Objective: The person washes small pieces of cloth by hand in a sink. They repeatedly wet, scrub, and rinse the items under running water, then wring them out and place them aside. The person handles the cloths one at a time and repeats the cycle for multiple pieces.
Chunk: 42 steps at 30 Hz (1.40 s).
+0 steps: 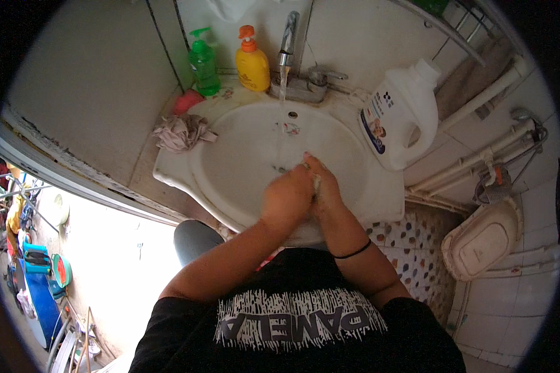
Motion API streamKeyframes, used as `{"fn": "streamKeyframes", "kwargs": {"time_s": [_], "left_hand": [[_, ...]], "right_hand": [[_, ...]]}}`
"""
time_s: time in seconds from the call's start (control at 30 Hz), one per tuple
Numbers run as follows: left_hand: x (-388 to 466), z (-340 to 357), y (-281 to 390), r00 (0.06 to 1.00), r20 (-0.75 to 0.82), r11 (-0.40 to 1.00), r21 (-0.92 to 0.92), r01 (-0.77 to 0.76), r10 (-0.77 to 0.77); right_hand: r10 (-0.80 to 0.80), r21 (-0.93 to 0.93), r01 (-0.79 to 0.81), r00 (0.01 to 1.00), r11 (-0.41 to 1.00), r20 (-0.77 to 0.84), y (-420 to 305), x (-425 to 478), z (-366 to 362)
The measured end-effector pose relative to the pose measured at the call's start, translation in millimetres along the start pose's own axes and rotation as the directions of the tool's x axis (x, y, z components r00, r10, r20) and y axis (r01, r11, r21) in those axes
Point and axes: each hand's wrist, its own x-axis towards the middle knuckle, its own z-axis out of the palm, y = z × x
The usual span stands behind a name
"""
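Observation:
My left hand (287,193) and my right hand (324,182) are pressed together over the front part of a white ceramic washbasin (242,140). The fingers overlap, with a little whitish stuff between them that may be lather. Whether anything is held inside them is hidden. Water runs from the chrome faucet (287,56) into the bowl, behind my hands and apart from them. At the basin's back edge stand a green pump bottle (205,70) and a yellow pump bottle (253,67) with an orange top.
A crumpled pinkish cloth (184,133) lies on the basin's left corner, beside a red object (187,101). A large white plastic jug (401,116) stands on the right rim. Pipes (476,168) run along the right wall, near a beige plastic basin (483,242).

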Motion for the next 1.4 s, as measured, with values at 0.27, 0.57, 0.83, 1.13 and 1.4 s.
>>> {"fn": "streamKeyframes", "kwargs": {"time_s": [0.27, 0.57, 0.83, 1.13, 1.4], "left_hand": [[33, 3, -74, 0.905, 0.341, 0.787, -0.472, 0.398, -0.253], [13, -15, -95, 0.830, 0.533, -0.071, -0.846, 0.529, -0.163], [14, -10, -105, 0.851, 0.505, -0.195, -0.858, 0.476, -0.143], [8, -35, -74, 0.853, 0.518, -0.463, -0.741, 0.486, 0.066], [2, -8, -40, 0.835, 0.547, -0.415, -0.746, 0.520, 0.063]], "right_hand": [[-0.220, -0.627, 0.390, 0.917, 0.674, 0.334, -11, -15, -5], [-0.325, -0.542, 0.651, 0.748, 0.532, 0.579, -28, 24, -68], [-0.487, -0.827, 0.473, 0.823, 0.303, 0.292, -61, -8, -47], [-0.627, -0.938, 0.334, 0.712, -0.092, 0.315, -76, -25, -38], [-0.336, -0.825, 0.400, 0.901, 0.400, 0.274, -53, -10, -53]]}}
